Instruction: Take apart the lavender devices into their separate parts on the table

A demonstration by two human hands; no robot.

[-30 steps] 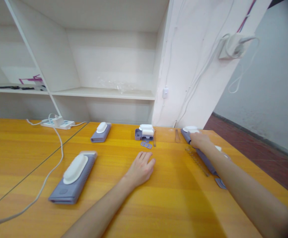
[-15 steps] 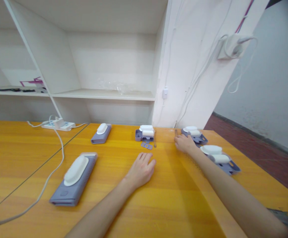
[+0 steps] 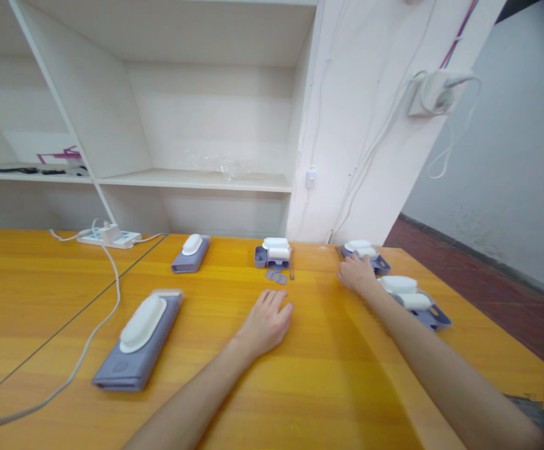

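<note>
My left hand (image 3: 265, 322) rests on the wooden table, fingers loosely bent and thumb apart, with nothing in it. Beyond it stand purple-grey plastic parts with white rounded pieces (image 3: 276, 247), some flat purple-grey frames (image 3: 276, 276) and a thin brown strip (image 3: 291, 264). My right hand (image 3: 356, 273) reaches to the far right, its fingers closed at the lower end of another thin brown strip (image 3: 339, 252). This strip lies beside a purple-grey tray with white pieces (image 3: 364, 251); my hand hides part of both. Nearer, my forearm overlaps a similar tray (image 3: 434, 317).
Two long purple-grey cases with white oval tops stand at left, one near (image 3: 138, 340) and one far (image 3: 191, 254). A white power strip (image 3: 112, 237) lies behind them, its cable (image 3: 112, 312) running forward. White shelves (image 3: 197, 178) rise behind the table.
My right hand has shifted slightly to the right, and the brown strip by it now lies closer to the far tray. My left hand stays in place.
</note>
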